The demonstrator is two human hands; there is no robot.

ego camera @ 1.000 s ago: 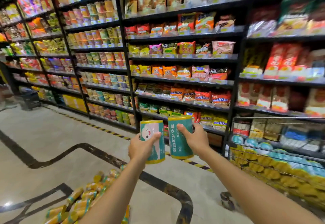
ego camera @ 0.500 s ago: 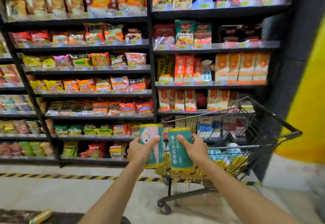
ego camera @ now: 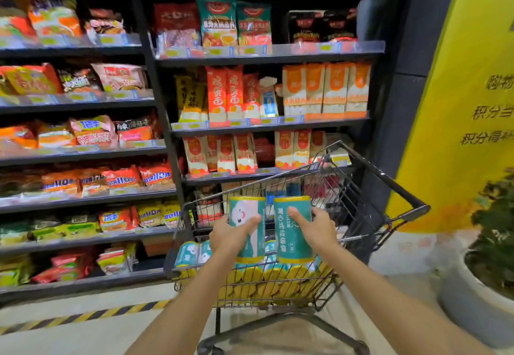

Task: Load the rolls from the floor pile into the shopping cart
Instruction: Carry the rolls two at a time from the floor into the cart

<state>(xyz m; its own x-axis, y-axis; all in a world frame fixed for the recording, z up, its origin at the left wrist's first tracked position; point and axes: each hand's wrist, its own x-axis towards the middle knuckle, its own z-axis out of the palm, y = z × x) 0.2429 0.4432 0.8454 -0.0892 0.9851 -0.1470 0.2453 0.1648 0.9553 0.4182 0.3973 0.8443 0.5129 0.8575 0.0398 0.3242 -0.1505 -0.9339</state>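
Teal paper with a yellow band at each end wraps both rolls. The left roll (ego camera: 244,210) and the right roll (ego camera: 289,240) stand upright, long axis vertical, side by side and almost touching, held over the near side of the shopping cart (ego camera: 389,182). The left roll turns a white cartoon face toward the camera; the right roll shows a column of white print.

The left hand (ego camera: 230,236) grips its roll from the left, thumb laid across the front and the other fingers curled round the back, out of sight. The right hand (ego camera: 317,229) grips its roll from the right in the same way, thumb across the front near the top.

Both bare forearms reach forward and slightly inward from the bottom of the view, with the hands level with each other.

Under them the basket holds many stacked rolls (ego camera: 267,279), most on their sides with yellow ends toward the near wire wall. The cart stands close to dark shelves (ego camera: 264,56) of packaged food, with a yellow wall (ego camera: 459,104) and a potted plant (ego camera: 495,243) to the right
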